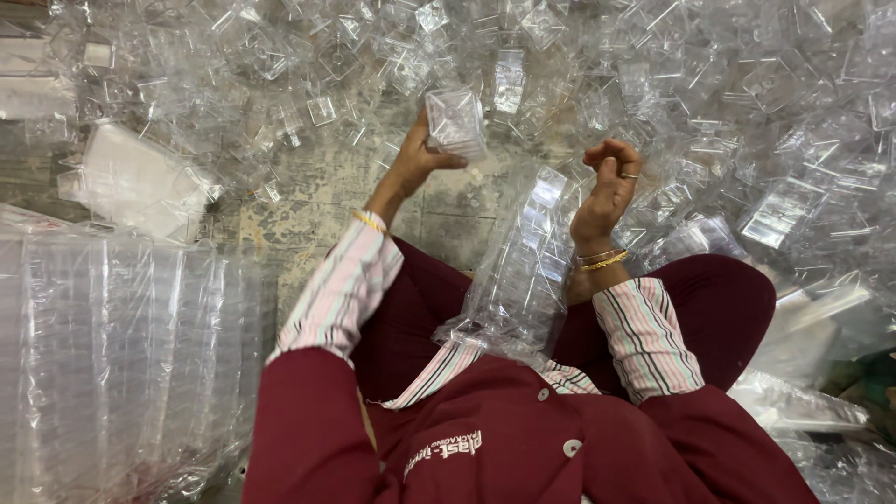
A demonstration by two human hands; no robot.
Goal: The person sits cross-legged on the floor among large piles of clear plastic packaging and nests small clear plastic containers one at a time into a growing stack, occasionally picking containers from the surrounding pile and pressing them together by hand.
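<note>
My left hand (415,159) is raised and grips a small clear plastic box (455,121) from its side. A long nested stack of clear plastic boxes (523,271) leans across my lap, its upper end between my two hands. To the right of that upper end is my right hand (611,187), fingers curled in, with nothing visible in them. Its wrist, with gold bangles, is close to the stack. I sit cross-legged in dark red clothes with striped cuffs.
Loose clear plastic boxes (728,103) lie heaped over the floor ahead and to the right. Bagged rows of stacked boxes (121,355) lie at my left, with a whitish bundle (140,182) beyond them. A patch of worn concrete floor (308,205) shows before my knees.
</note>
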